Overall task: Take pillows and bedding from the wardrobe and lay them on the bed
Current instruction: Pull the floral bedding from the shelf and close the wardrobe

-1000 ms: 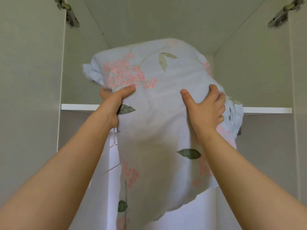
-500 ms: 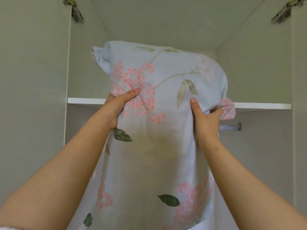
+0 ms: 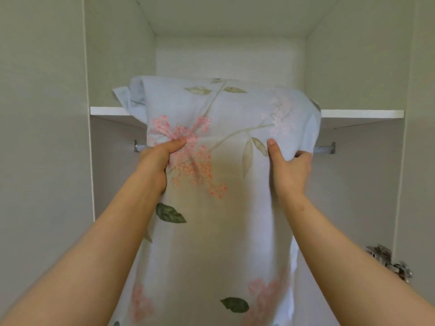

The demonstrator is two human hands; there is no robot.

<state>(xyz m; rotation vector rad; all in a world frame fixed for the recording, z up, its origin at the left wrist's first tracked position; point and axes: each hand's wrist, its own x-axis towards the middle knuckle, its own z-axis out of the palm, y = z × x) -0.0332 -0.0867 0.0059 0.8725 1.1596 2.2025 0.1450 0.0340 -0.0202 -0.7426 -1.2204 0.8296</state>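
Note:
A pale blue pillow (image 3: 226, 227) printed with pink flowers and green leaves hangs upright in front of the open wardrobe. Its top edge stands just above the white upper shelf (image 3: 362, 113). My left hand (image 3: 156, 161) grips its left side, thumb pressed on the pink flowers. On the other side my right hand (image 3: 288, 169) clutches the right edge, fingers wrapped behind the fabric. The pillow's lower part runs out of the bottom of the frame. No bed is in view.
The wardrobe's grey side walls (image 3: 353, 67) close in left and right. A metal hanging rail (image 3: 326, 148) crosses behind the pillow just under the shelf. A door hinge (image 3: 388, 262) sticks out at the lower right.
Both hands have drawn the pillow down and out off the upper shelf. It now hangs lower and the shelf compartment behind it shows bare.

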